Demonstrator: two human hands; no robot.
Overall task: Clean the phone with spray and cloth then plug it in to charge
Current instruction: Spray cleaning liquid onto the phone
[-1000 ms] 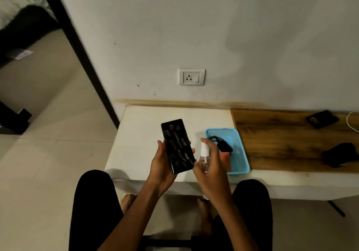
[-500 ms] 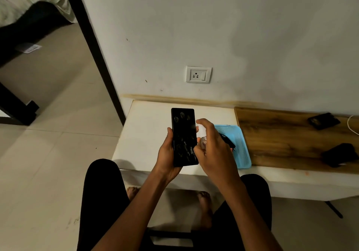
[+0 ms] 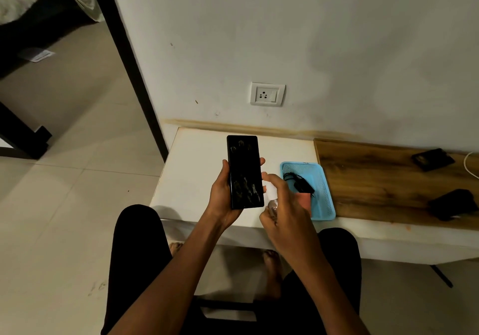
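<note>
phone [image 3: 244,171]: glossy black glass, smudged lower half. spray bottle [image 3: 272,200]: clear plastic, white top. tray [image 3: 322,192] right of centre: light blue perforated plastic. tabletop [image 3: 197,168]: smooth matt white; right part [image 3: 375,179] wood grain, matt. floor lower left: smooth pale tiles

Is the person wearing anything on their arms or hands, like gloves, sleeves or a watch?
No. Both forearms are bare as far as the picture shows, with no sleeves in view. The left hand and right hand have no gloves, and no watch, bracelet or ring can be made out in the dim light. The only clothing visible is dark legwear over both knees.
</note>
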